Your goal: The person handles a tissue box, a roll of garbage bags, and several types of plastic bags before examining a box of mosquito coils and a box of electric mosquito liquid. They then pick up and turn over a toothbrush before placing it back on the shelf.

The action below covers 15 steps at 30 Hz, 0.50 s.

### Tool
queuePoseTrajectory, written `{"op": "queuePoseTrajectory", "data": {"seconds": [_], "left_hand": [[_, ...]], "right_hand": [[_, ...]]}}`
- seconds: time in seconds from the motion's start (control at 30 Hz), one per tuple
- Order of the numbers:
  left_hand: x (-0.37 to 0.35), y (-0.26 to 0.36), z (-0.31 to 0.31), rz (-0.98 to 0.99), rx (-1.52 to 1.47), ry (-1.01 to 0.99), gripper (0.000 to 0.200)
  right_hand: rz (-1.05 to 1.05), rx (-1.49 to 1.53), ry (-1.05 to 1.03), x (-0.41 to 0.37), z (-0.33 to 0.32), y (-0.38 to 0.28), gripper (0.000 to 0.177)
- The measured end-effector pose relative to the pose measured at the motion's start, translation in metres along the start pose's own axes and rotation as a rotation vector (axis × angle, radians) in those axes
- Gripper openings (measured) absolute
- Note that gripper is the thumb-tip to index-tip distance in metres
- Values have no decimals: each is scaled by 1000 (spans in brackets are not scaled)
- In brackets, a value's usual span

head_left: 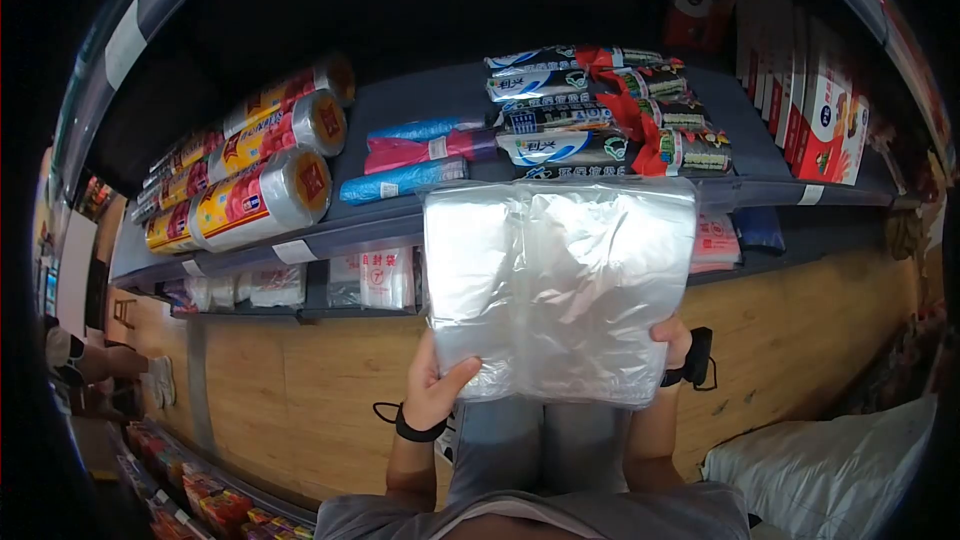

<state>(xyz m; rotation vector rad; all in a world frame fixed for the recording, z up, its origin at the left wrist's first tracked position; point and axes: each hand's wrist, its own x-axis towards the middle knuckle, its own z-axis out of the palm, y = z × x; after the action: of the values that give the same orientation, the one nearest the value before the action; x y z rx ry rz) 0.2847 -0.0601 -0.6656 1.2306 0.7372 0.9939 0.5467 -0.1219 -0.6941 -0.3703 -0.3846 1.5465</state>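
A wide pack of clear plastic bags is held flat in front of me, just before the shelf edge. My left hand grips its lower left side, thumb on top. At its right side my right hand holds on, with the thumb over the edge and the other fingers hidden beneath. Both wrists wear black bands. Behind the pack lie black and silver bag rolls on the shelf, with blue rolls and a pink roll to their left.
Yellow-labelled rolls lie on the shelf's left part. Red and white boxes stand at the right. Packaged bags sit on the lower shelf. A white sack is at the lower right. Another person's leg shows at far left.
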Motion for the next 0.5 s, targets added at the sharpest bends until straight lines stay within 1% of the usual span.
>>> {"op": "queuePoseTrajectory", "data": {"seconds": [0.03, 0.1, 0.13, 0.2, 0.23, 0.27, 0.33, 0.37, 0.4, 0.47, 0.5], "left_hand": [[-3, 2, 0, 1, 0, 1, 44], [-10, 9, 1, 52, -71, 106, 42], [-14, 12, 0, 53, -71, 105, 42], [-22, 16, -2, 208, -64, 220, 43], [-25, 18, -1, 254, -45, 293, 43], [-28, 19, 0, 254, -47, 294, 43], [-35, 21, 4, 465, 217, 375, 38], [-38, 21, 10, 501, 315, 419, 33], [-39, 25, 10, 501, 316, 419, 33], [-39, 39, 10, 724, 797, -113, 33], [-37, 44, 22, 726, 767, -192, 34]], "right_hand": [[1, -1, -1, 0, -1, -1, 63], [-84, -345, 13, 0, -4, -6, 66], [-84, -345, 13, 4, 7, -6, 66], [-219, -659, 56, 12, 32, -1, 71], [-249, -789, 31, 14, 33, 1, 73], [-292, -1030, 29, 13, 38, 2, 75], [-350, -1400, -2, 2, 52, 13, 81], [-350, -1399, -2, -3, 67, 20, 81], [-346, -1388, -20, -7, 86, 28, 84], [-344, -1375, -39, -9, 108, 43, 88], [-414, -1294, 31, -7, 115, 49, 91]]}}
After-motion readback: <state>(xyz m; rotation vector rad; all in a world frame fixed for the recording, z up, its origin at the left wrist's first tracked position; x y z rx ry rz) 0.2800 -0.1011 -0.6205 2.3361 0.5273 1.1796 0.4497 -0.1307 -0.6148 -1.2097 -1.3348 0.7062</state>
